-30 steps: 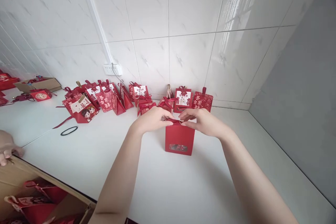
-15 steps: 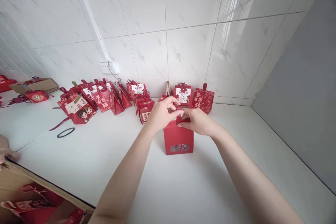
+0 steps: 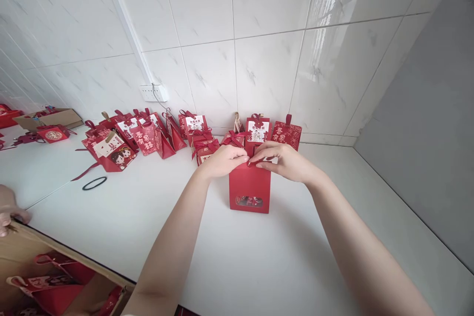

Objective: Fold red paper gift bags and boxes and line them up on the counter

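A red gift box (image 3: 249, 182) with an oval clear window near its base stands upright on the white table. Through the window, small red items partly show. My left hand (image 3: 225, 160) closes on the box's top edge from the left, thumb and fingers together. From the right, my right hand (image 3: 284, 162) pinches the same top edge, its fingertips close to those of the left. A bit of dark red ribbon (image 3: 254, 150) rises between the hands; the fingers hide most of the box's top.
Several decorated red gift boxes (image 3: 281, 136) line the tiled wall. A black ring (image 3: 94, 183) lies on the white table (image 3: 237, 266). At lower left, a cardboard carton (image 3: 70, 261) holds red boxes, and another person's hand (image 3: 13, 212) rests at its edge. A grey panel (image 3: 425, 123) borders the right.
My left hand has come down from above the ribbon to the box's top edge. My right hand's fingers now lie lower and flatter over the top.
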Demonstrator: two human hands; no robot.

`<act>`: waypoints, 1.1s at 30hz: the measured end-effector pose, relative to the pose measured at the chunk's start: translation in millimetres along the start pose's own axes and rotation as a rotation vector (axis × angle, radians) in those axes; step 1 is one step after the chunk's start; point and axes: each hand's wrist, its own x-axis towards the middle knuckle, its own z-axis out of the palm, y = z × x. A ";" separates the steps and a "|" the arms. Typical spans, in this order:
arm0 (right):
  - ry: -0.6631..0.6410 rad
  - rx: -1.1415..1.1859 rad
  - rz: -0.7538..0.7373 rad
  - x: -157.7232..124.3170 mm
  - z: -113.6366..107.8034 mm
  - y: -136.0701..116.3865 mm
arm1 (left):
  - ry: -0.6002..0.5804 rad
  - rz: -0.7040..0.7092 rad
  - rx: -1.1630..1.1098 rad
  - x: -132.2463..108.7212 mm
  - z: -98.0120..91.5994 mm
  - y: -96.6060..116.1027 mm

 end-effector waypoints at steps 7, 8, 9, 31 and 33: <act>0.203 -0.031 -0.090 5.6 12.6 -4.9 | 0.226 0.001 -0.131 -2.8 -5.3 7.2; 0.230 -0.040 -0.106 5.9 12.5 -8.1 | 0.261 0.015 -0.154 -4.0 -6.3 9.9; 0.254 -0.050 -0.119 6.1 12.3 -11.4 | 0.288 0.030 -0.171 -5.3 -7.0 12.8; 0.318 -0.096 -0.086 5.5 15.7 -16.7 | 0.437 0.034 -0.005 -9.2 -9.5 25.0; 0.369 -0.095 -0.087 6.1 16.8 -14.9 | 0.406 0.047 -0.003 -10.6 -11.8 22.7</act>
